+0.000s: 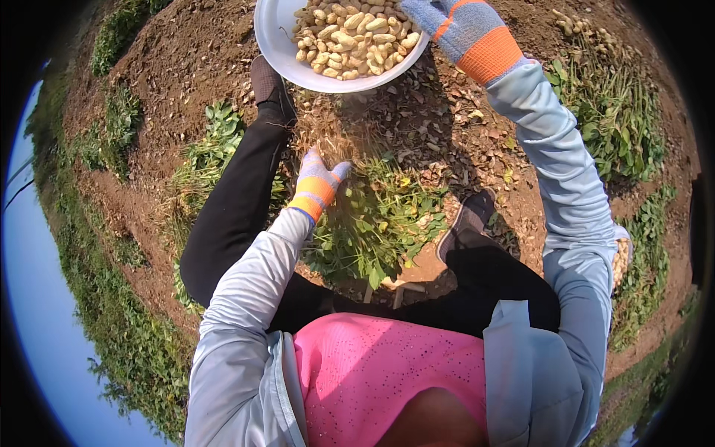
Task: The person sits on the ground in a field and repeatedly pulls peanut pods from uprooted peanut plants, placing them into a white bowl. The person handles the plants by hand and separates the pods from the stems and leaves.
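Observation:
A white plastic basin [273, 53] at the top of the view holds many unshelled peanuts [357, 39]. My right hand [452, 28], in a grey and orange work glove, is at the basin's right rim; its fingertips are partly cut off by the frame, so its grip cannot be told. My left hand [321, 181], gloved alike, is at a bundle of pulled peanut plants [374, 223] between my legs, thumb spread from the fingers. Brown roots [329, 131] lie just beyond it, below the basin. Whether the left fingers hold any stems is not clear.
More peanut plants [620, 112] lie on the soil at the right, some with pods. Another heap of plants [215, 139] lies beside my left leg. A container of peanuts [621, 262] shows partly behind my right arm. My shoes [475, 212] rest on leaf-strewn soil.

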Tool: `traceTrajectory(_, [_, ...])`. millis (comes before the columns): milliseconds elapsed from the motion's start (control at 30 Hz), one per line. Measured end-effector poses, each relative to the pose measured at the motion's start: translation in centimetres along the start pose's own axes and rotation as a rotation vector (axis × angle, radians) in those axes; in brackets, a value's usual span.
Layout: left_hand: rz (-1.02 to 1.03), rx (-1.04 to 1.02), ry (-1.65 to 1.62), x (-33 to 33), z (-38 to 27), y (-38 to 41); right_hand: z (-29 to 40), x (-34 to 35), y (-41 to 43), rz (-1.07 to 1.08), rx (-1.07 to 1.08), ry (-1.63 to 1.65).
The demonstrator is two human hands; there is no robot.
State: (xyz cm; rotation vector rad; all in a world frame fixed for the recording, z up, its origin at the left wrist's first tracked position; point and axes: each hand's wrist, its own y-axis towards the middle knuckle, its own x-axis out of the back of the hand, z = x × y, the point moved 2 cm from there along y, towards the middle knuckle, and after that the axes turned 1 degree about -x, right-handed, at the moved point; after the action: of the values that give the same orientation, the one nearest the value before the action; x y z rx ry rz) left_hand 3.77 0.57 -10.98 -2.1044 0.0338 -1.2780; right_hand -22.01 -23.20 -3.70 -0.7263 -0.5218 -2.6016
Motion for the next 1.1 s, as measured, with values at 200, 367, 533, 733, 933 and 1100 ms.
traceTrajectory(200, [-0.324,0.185,0.301,2.1,3.1,1.3,-6.1,5.3,-7.3,-0.176,-0.326,0.068])
traceTrajectory(367, [-0.466,-0.259,-0.348,1.6,2.5,6.8,-11.5,6.0,-15.6,-0.163,-0.754,0.49])
traceTrajectory(533, [-0.338,0.023,-0.058,-0.4,7.7,17.7,-10.7,3.4,-21.3,-0.02,-0.797,0.559])
traceTrajectory(733, [-0.236,0.1,0.055,-1.1,7.9,18.4,-11.2,2.8,-23.6,0.057,-0.909,0.576])
traceTrajectory(933, [-0.248,0.056,-0.032,-0.6,7.8,17.2,-10.8,2.2,-22.7,0.137,-0.859,0.482])
traceTrajectory(1100, [-0.231,0.007,-0.592,1.3,7.3,13.2,-10.5,1.5,-21.5,0.138,-0.843,0.502])
